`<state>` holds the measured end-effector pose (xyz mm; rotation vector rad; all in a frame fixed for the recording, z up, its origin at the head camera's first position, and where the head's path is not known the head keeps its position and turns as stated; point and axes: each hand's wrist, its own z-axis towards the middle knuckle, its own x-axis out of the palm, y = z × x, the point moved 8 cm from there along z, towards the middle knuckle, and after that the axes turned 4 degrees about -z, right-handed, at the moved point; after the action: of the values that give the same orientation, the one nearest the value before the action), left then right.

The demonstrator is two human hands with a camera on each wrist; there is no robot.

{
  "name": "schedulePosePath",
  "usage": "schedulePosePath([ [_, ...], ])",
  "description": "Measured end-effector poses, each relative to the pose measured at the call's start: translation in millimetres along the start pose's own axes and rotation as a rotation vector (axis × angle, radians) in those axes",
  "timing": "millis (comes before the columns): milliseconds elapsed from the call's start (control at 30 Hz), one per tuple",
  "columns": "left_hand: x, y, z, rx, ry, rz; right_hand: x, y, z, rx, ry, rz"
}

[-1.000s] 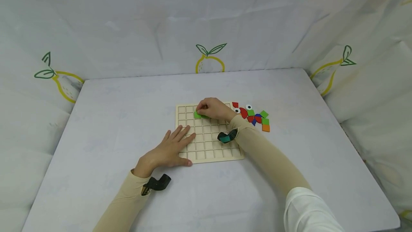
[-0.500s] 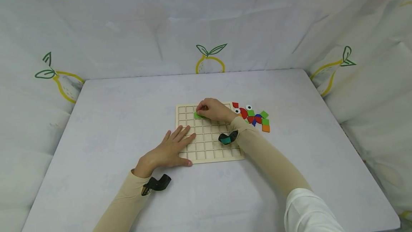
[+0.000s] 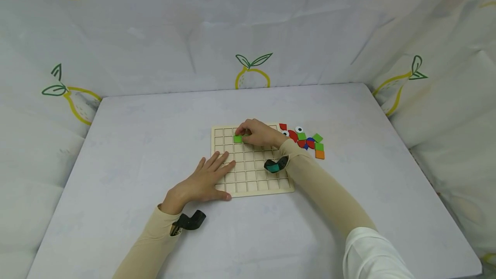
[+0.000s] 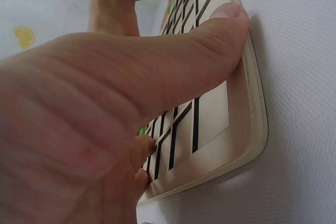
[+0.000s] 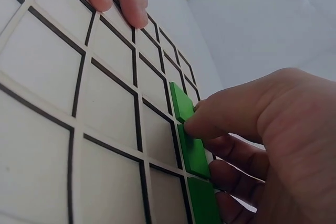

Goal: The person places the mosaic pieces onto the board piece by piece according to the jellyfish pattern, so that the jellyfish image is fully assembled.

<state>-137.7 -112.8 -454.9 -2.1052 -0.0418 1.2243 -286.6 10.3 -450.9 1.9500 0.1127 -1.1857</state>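
Note:
A pale wooden grid board lies flat on the table. My left hand rests with spread fingers on its left side, and the thumb presses the front rim. Over the board's back rows, my right hand has its thumb and curled fingers at a row of green square tiles. In the right wrist view the thumb touches the middle green tile, with the other fingers partly hidden behind it. One green tile sits beyond the thumb and another green tile on the near side.
Loose pieces lie at the board's right: red pieces, green squares, an orange square, blue pieces and round eye discs. The white table meets lemon-printed cloth at the back and sides.
My right fingers have shifted slightly, so the leftmost green tile shows more fully. My left hand stays in place on the board.

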Motion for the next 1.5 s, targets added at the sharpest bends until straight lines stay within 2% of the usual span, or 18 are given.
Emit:
schedulePosePath([
  [467,0.0,0.0,0.4,0.007,-0.002,-0.001,1,2,-2.1,0.002,-0.007,-0.042],
  [767,1.6,1.7,1.2,0.004,-0.002,0.006,-9,0,-19.9,0.083,-0.154,0.072],
  [1100,1.3,1.9,1.4,-0.001,-0.001,0.009,-30,-1,-50.8,0.049,-0.223,0.173],
  [1300,2.2,1.8,2.1,-0.005,-0.003,0.006,-48,-17,-66.4,0.063,-0.289,0.249],
  [1500,2.1,1.4,1.4,0.003,-0.012,0.0,-69,-33,-82.5,0.116,-0.356,0.24],
])
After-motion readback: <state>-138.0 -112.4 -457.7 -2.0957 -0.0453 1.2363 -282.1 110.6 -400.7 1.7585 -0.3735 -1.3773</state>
